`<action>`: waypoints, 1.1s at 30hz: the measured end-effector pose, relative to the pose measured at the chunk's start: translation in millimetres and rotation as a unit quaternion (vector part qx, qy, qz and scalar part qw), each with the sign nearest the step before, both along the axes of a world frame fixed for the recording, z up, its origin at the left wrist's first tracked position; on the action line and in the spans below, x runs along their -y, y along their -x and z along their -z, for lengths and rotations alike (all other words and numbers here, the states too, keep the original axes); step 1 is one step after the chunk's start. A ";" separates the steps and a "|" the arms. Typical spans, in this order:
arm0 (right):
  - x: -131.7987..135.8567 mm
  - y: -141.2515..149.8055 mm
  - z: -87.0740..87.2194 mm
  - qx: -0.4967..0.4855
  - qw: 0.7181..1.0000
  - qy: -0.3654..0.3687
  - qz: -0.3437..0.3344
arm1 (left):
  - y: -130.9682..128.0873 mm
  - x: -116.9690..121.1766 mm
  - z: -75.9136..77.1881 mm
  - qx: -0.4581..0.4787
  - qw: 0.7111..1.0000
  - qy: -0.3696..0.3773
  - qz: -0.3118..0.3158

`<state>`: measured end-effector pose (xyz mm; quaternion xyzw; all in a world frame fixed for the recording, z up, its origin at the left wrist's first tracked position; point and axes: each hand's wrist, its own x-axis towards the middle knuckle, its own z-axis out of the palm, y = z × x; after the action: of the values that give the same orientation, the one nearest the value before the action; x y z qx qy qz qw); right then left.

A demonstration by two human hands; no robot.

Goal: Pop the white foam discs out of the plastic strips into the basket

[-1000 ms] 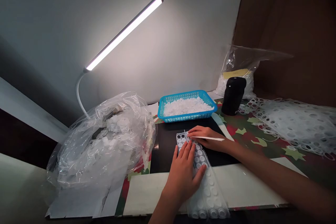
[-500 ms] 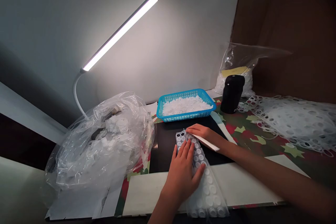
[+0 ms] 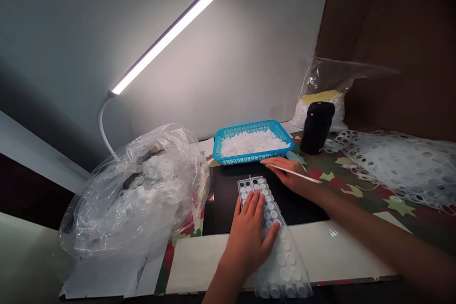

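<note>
My left hand [image 3: 249,232] lies flat with its fingers stretched over a translucent plastic sheet [image 3: 285,259] and holds it down. Rows of round cells cover the sheet; many hold white discs, and a few at the far end look dark. My right hand [image 3: 287,173] is closed around a slim white stick [image 3: 295,172], whose rear end sticks out above the wrist. The fingertips of that hand are close to the front edge of a blue plastic basket [image 3: 238,159] full of small white pieces [image 3: 252,143]. Whether they pinch a piece is too small to tell.
A large clear bag [image 3: 142,209] of white plastic bits bulges at left, beside a lit lamp [image 3: 166,40]. At right are a black cylindrical object [image 3: 317,128], a bag of white pieces [image 3: 301,116] and a heap of ring-holed plastic sheets [image 3: 402,161]. A black mat [image 3: 223,199] lies underneath.
My right hand has lifted off the far end of the sheet and moved right and away, toward the basket, still with the white stick. My left hand has stayed in place.
</note>
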<state>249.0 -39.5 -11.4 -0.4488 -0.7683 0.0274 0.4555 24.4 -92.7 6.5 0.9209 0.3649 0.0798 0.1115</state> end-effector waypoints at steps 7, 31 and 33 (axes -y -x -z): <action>6.5 -2.9 6.5 0.065 0.990 0.078 -0.101 | -0.3 -0.7 3.2 0.008 1.000 -0.002 -0.002; 19.1 18.8 6.8 0.117 0.993 0.027 0.001 | 0.0 -0.3 7.1 0.002 1.000 -0.009 0.001; 16.9 17.6 6.5 0.109 0.994 0.006 0.024 | 0.2 0.2 6.8 0.001 1.000 -0.011 0.001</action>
<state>231.4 -56.4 -17.9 -0.4706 -0.8020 -0.0280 0.3667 24.2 -92.8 -0.2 0.9223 0.3630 0.0845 0.1018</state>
